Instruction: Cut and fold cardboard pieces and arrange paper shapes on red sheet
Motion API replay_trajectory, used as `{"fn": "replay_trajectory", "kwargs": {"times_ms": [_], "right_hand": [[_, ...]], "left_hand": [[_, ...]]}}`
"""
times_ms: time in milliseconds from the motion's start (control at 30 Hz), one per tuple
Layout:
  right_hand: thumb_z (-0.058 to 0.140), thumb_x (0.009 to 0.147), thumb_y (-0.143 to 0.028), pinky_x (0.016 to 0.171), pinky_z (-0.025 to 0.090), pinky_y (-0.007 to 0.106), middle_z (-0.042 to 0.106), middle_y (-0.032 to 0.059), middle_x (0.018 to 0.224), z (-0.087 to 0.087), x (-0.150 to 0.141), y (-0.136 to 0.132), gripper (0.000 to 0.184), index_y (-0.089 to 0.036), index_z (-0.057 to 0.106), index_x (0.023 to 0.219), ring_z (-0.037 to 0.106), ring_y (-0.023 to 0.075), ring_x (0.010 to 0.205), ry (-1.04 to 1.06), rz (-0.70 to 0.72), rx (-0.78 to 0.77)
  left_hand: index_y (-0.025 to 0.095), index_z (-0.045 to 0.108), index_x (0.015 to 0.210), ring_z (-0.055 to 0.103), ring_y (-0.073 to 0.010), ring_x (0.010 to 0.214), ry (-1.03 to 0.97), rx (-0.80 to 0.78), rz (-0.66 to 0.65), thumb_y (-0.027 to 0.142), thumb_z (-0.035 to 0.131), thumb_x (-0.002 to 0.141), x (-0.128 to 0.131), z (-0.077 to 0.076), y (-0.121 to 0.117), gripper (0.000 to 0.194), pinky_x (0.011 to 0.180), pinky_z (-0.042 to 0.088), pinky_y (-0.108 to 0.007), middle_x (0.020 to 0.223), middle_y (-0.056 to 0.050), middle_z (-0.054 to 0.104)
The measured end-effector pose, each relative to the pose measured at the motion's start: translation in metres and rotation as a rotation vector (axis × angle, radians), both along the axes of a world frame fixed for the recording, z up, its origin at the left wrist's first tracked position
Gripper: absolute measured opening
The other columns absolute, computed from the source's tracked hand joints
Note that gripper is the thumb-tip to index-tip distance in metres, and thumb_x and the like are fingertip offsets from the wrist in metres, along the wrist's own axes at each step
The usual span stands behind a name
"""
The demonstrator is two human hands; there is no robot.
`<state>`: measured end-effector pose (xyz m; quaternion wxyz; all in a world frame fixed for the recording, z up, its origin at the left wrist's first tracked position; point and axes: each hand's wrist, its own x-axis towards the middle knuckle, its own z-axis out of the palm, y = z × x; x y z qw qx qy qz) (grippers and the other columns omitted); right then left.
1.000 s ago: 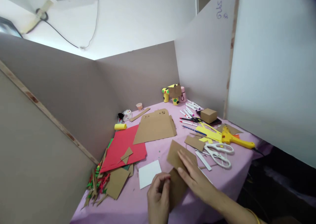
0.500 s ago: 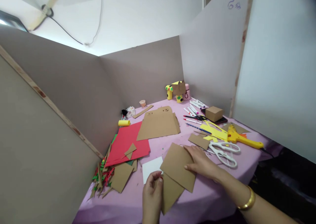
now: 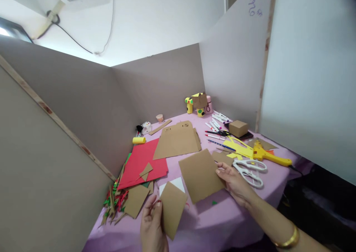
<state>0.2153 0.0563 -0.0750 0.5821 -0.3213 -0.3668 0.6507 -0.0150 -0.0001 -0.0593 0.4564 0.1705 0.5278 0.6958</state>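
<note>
Cardboard panel (image 3: 200,176), pinched by the right hand (image 3: 233,181), and smaller card (image 3: 174,209), pinched by the left hand (image 3: 154,222), were near the tabletop (image 3: 174,169) front edge, seemingly light, stiff, best gripped edgewise.

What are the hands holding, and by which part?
Left hand: smaller cardboard piece, by its left edge. Right hand: larger cardboard piece, by its right edge. Both thumbs in front.

The white wall (image 3: 167,18) is very bright, the lower right corner dark; soft shadows lie on the lilac tablecloth (image 3: 203,228).
</note>
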Motion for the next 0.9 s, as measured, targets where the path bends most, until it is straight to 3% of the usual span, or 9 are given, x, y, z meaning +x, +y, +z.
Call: {"fn": "replay_trajectory", "kwargs": {"times_ms": [200,300,400,567,633,700,800,900], "right_hand": [[0.074,0.064,-0.023,0.073,0.049,0.032,0.073,-0.0014,0.081,-0.001,-0.025,-0.022,0.032,-0.023,0.054,0.09,0.067,0.0203,0.083,0.379,-0.012,-0.176],[0.073,0.065,-0.026,0.074,0.049,0.033,0.072,-0.0005,0.087,-0.003,-0.042,-0.043,0.034,-0.024,0.055,0.094,0.066,0.0215,0.085,0.448,0.051,-0.213],[0.072,0.067,-0.033,0.069,0.048,0.032,0.071,0.0012,0.088,-0.004,-0.044,-0.057,0.035,-0.024,0.057,0.098,0.066,0.0211,0.078,0.353,0.109,-0.233],[0.066,0.075,-0.04,0.066,0.045,0.026,0.068,-0.0001,0.09,0.007,-0.008,-0.041,0.032,-0.025,0.06,0.103,0.061,0.0169,0.077,-0.061,-0.073,0.004],[0.065,0.075,-0.041,0.06,0.043,0.024,0.067,-0.0009,0.078,0.011,0.004,-0.031,0.028,-0.022,0.065,0.096,0.057,0.0149,0.066,-0.208,-0.027,0.109],[0.062,0.076,-0.045,0.051,0.038,0.022,0.063,-0.0026,0.065,0.012,0.008,-0.026,0.029,-0.019,0.068,0.087,0.05,0.012,0.054,-0.26,0.013,0.115],[0.062,0.076,-0.047,0.045,0.037,0.019,0.064,-0.0036,0.066,0.007,-0.002,-0.031,0.03,-0.021,0.066,0.092,0.05,0.0115,0.052,-0.176,-0.01,-0.008],[0.062,0.077,-0.044,0.051,0.043,0.021,0.069,-0.0014,0.077,-0.002,-0.019,-0.046,0.028,-0.023,0.065,0.095,0.058,0.0137,0.061,-0.051,0.033,-0.114]], "left_hand": [[0.025,0.047,0.108,0.067,-0.0194,0.076,-0.178,-0.077,-0.232,0.03,0.08,0.051,0.042,-0.023,-0.01,0.066,0.067,0.051,-0.029,0.088,-0.004,0.07],[0.021,0.055,0.097,0.066,-0.0215,0.08,-0.213,-0.056,-0.305,0.033,0.078,0.053,0.061,-0.034,-0.012,0.051,0.07,0.05,-0.031,0.088,-0.006,0.07],[0.018,0.059,0.078,0.066,-0.0219,0.079,-0.162,-0.045,-0.359,0.033,0.078,0.051,0.06,-0.032,-0.013,0.036,0.069,0.05,-0.031,0.078,-0.006,0.071],[0.015,0.062,0.077,0.065,-0.021,0.067,-0.013,-0.124,-0.498,0.032,0.077,0.053,0.039,-0.016,-0.013,0.033,0.063,0.048,-0.031,0.069,-0.005,0.069],[0.015,0.06,0.08,0.063,-0.0203,0.063,0.024,-0.113,-0.48,0.035,0.076,0.054,0.036,-0.014,-0.012,0.036,0.059,0.047,-0.03,0.067,-0.005,0.067],[0.016,0.056,0.085,0.062,-0.0177,0.062,0.093,-0.061,-0.359,0.035,0.076,0.054,0.038,-0.012,-0.012,0.042,0.058,0.046,-0.028,0.068,-0.003,0.065],[0.02,0.049,0.097,0.06,-0.0145,0.066,0.268,0.019,-0.168,0.036,0.076,0.055,0.045,-0.01,-0.013,0.053,0.061,0.045,-0.026,0.074,0.001,0.061],[0.021,0.047,0.102,0.059,-0.0155,0.072,0.4,0.067,-0.164,0.039,0.072,0.06,0.056,-0.008,-0.017,0.052,0.065,0.046,-0.026,0.079,-0.001,0.059]]}}
